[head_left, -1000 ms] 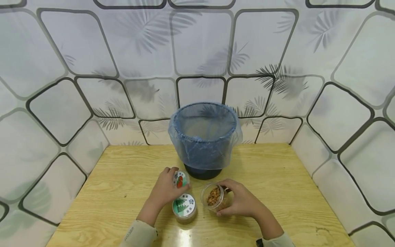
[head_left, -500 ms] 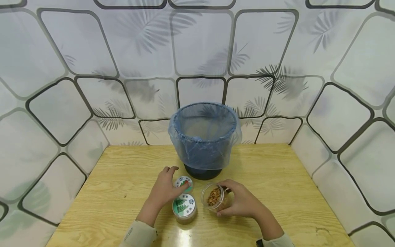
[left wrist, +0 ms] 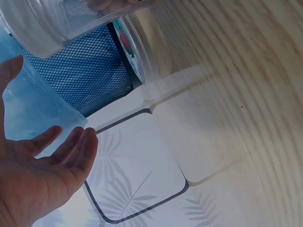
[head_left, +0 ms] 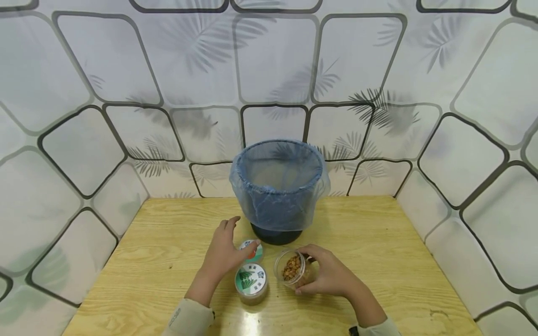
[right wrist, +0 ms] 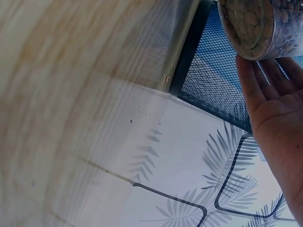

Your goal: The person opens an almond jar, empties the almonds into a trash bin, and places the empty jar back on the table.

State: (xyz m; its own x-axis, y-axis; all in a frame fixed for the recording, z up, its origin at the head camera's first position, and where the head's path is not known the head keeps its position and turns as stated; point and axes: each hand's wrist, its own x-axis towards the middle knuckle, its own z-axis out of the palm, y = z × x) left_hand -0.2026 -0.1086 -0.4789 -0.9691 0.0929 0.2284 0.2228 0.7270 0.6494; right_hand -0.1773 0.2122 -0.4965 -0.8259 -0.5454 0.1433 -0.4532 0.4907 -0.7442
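My right hand (head_left: 329,273) grips a clear plastic jar (head_left: 306,275) of brown nuts (head_left: 291,268). The uncapped jar leans on its side, its mouth toward the left. On the table lies a round lid (head_left: 258,255) with a red vegetable picture, also visible edge-on in the left wrist view. My left hand (head_left: 222,252) is spread beside this lid, its thumb overlapping it in the head view and nothing in its grasp. A second jar (head_left: 252,285), capped with a green-vegetable lid, stands upright just in front of the loose lid.
Behind the jars stands a dark mesh bin (head_left: 276,235) lined with a blue plastic bag (head_left: 279,205). Patterned panels (head_left: 273,84) enclose the wooden table (head_left: 176,233) at the back and both sides.
The loose lid has left my left hand's grip and lies flat on the table. My left fingers have spread and lifted away from it; the right hand and its jar keep still.
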